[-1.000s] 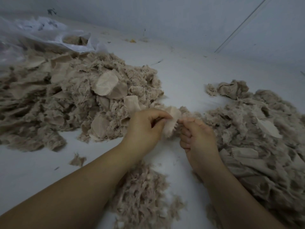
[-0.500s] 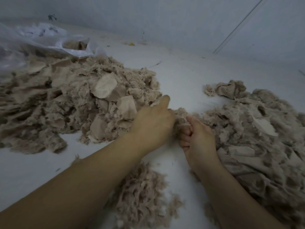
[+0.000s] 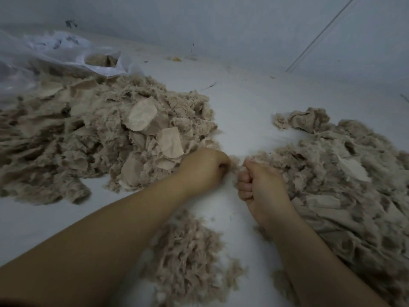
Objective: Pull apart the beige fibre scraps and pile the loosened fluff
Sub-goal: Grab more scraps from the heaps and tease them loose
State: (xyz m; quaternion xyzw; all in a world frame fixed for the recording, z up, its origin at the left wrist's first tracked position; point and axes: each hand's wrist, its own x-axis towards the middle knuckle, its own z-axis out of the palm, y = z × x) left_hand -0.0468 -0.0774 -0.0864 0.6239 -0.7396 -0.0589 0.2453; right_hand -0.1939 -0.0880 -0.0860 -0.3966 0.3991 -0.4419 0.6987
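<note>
Both hands are curled into loose fists close together at the middle of the white surface (image 3: 241, 111), knuckles nearly facing each other with a narrow gap between them. The left hand (image 3: 204, 168) has its fingers folded in on a wisp of beige fibre (image 3: 235, 163) that shows at its thumb side, and the right hand (image 3: 259, 185), fingers tucked tight against the palm, pinches the other end of the same tuft, so the thin fluff bridges the gap between the two. To the left, touching the back of the left hand, lies a big heap of scraps (image 3: 106, 138): shaggy, matted beige fibre mixed with smooth, flat, rounded patches of woven backing. To the right, against the right hand and forearm, spreads a second wide mass of fibre (image 3: 345, 191), softer and more ragged, with a few flat pieces in it and a crumpled lump at its far edge. Nearer the person, between the two forearms, sits a smaller pile of loosened fluff (image 3: 188, 251), light and stringy. A crinkled clear plastic bag (image 3: 55, 54) lies behind the left heap, with beige material showing at its opening.
</note>
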